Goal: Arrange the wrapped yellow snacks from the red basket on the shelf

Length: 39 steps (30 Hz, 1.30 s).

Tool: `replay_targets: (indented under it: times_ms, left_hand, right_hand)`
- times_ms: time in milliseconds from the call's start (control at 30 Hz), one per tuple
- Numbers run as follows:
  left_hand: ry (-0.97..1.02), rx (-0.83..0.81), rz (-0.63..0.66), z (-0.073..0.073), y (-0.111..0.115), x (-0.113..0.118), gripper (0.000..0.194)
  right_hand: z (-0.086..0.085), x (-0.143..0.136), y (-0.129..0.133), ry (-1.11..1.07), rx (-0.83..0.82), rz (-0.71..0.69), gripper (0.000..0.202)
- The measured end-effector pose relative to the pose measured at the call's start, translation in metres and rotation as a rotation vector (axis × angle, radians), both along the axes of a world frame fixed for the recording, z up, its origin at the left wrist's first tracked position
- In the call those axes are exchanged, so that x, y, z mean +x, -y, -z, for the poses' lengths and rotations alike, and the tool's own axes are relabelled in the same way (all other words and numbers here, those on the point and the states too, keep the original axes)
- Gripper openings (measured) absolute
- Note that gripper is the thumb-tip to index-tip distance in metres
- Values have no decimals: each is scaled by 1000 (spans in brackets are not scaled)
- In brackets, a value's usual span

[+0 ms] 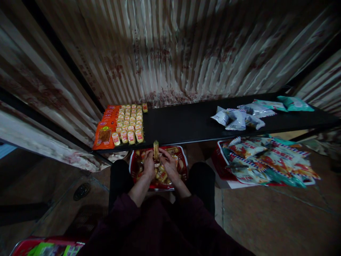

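A small wrapped snack packet [156,150] stands upright between my hands, its narrow side toward me. My left hand [149,165] closes on its left side, and the fingers of my right hand [168,164] press against it from the right. Both hands are over a red basket [184,155] with a white rim, which sits between my knees. Loose wrapped snacks [161,175] fill this basket. Just beyond, at the left end of a black shelf [176,122], similar yellow packets [130,122] stand in rows beside orange snack bags [104,131].
Silver-blue bags [236,118] and teal bags [295,104] lie on the shelf's right part. Below them, a second red basket [220,163] overflows with chip bags [277,158]. Another basket [26,241] with green packets is at lower left. Pleated curtains [165,53] hang behind the shelf.
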<state>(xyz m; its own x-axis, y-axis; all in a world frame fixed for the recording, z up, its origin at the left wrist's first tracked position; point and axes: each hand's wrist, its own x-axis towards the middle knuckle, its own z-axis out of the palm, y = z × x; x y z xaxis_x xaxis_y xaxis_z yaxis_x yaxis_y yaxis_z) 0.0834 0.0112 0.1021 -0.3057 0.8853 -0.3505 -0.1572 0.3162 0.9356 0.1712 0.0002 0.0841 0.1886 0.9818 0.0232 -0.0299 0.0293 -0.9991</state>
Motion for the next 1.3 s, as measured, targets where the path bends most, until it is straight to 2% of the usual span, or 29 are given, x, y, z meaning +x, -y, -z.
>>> replay_targets:
  times_ms: [100,333,500,667,833,1133,1300]
  left_hand:
    - [166,-16,11,-2,1,1,22]
    - [193,34,-12,-3,2,5,20]
    - [283,35,41,-5,4,8,22]
    - [320,29,14,-8,3,8,20]
    - [428,-16,-31,-11,1,7,17]
    - [559,-14,-46,0,1,9,22]
    - [654,-43,-66,-1,-1,8,14]
  right_hand:
    - [-1,1,-1,54,9,13,33]
    - [-10,3,-1,148,53,18,32]
    - [-10,1,-1,188,101,61,33]
    - [-11,2,-4,168,95,50,34]
    - [-13,3,-1,73,3,60,35]
    - [-12,5,1,56,-6,73,30]
    - [-14,6,1,129,29,90,28]
